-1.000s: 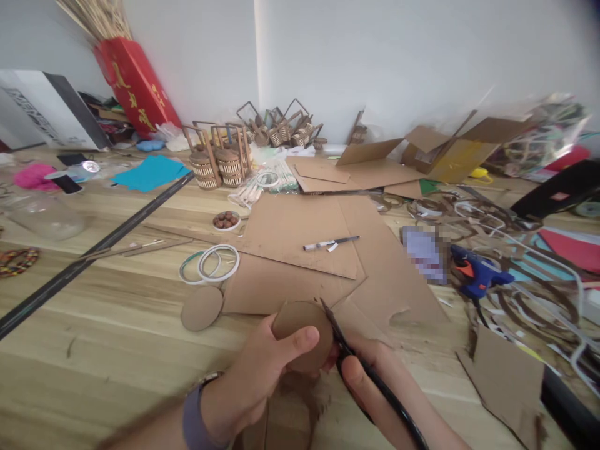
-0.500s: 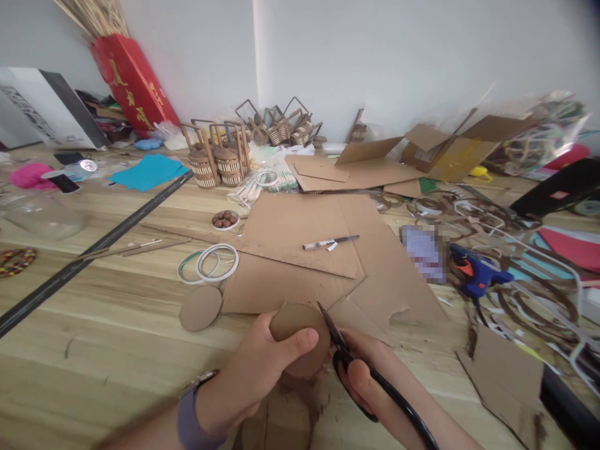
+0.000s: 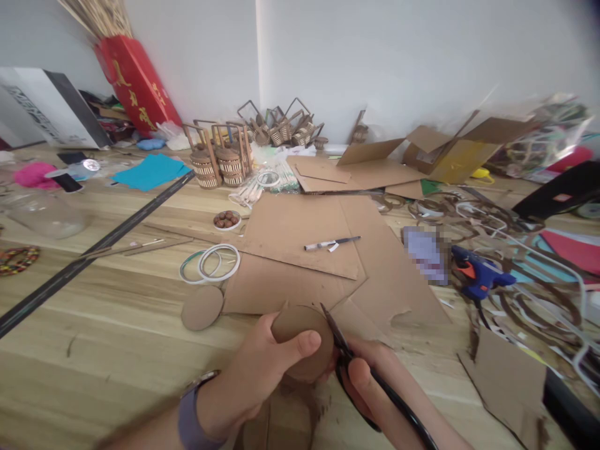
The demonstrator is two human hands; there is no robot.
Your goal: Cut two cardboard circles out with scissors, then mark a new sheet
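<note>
My left hand (image 3: 267, 359) grips a round cardboard disc (image 3: 300, 325), thumb lying across its face and the other fingers hidden beneath. In my right hand (image 3: 370, 375) is a pair of black-handled scissors (image 3: 338, 334), the blades pointing up and away along the disc's right edge. The blades look nearly closed against that edge. Left of my hands a second cardboard disc (image 3: 202, 307) lies flat on the wooden table (image 3: 117, 350). Just beyond my hands are flat cardboard sheets (image 3: 281, 281), with a pen (image 3: 332, 243) on top.
Two tape rings (image 3: 219, 262) and a dish of brown beads (image 3: 227, 219) sit left of the sheets. A blue glue gun (image 3: 482, 273) and tangled brown strips (image 3: 548, 306) are at right. Small woven baskets (image 3: 229, 165) and an open cardboard box (image 3: 459, 150) stand at the back.
The scissor handles are slightly closer together than before. Both hands stay in nearly the same place, and the whole view has shifted very slightly.
</note>
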